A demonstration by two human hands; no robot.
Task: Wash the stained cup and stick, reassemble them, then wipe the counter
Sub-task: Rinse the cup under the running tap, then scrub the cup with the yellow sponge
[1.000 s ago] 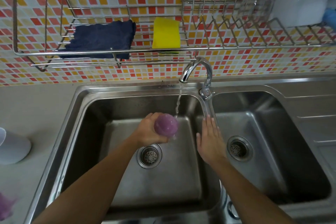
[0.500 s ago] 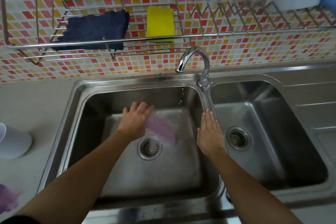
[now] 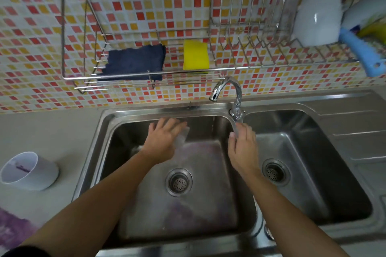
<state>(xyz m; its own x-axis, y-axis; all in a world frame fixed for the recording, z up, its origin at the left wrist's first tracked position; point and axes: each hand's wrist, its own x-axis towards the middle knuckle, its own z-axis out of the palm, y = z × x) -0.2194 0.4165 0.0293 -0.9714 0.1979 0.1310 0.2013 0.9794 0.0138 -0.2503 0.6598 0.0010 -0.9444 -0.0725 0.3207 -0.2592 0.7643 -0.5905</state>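
The piece being washed, a pale see-through thing (image 3: 182, 139), is over the left basin (image 3: 129, 204) of the steel sink, near its back wall. It is too smeared by motion to name more closely. The left hand (image 3: 165, 142) lies over it with the fingers spread toward the back. From here I cannot tell whether the hand grips it or only covers it. Just below, a faint purple tinge (image 3: 200, 150) spreads across the basin floor, above the round drain strainer (image 3: 178, 182).

The right hand (image 3: 243, 150) is at the divider between the basins, its fingers nearly straight. They rest along the faucet lever (image 3: 237, 123) without curling round it. The chrome spout (image 3: 238, 94) arches over toward the left basin. The right basin (image 3: 334, 173) has its own strainer (image 3: 275, 171).

On the tabletop (image 3: 52, 131) left of the sink a white cup (image 3: 39, 173) lies tipped, mouth toward the left, with a purple smear inside. Nearer the front edge there is a purple stain (image 3: 12, 227) on the surface.

Above the sink a wire rack (image 3: 62, 37) hangs on the red and yellow mosaic wall (image 3: 31, 37). It holds a dark blue cloth (image 3: 135, 62), a yellow sponge (image 3: 196, 54) just beside it, and further right a white bowl (image 3: 317, 19) next to a blue handle (image 3: 363, 52).
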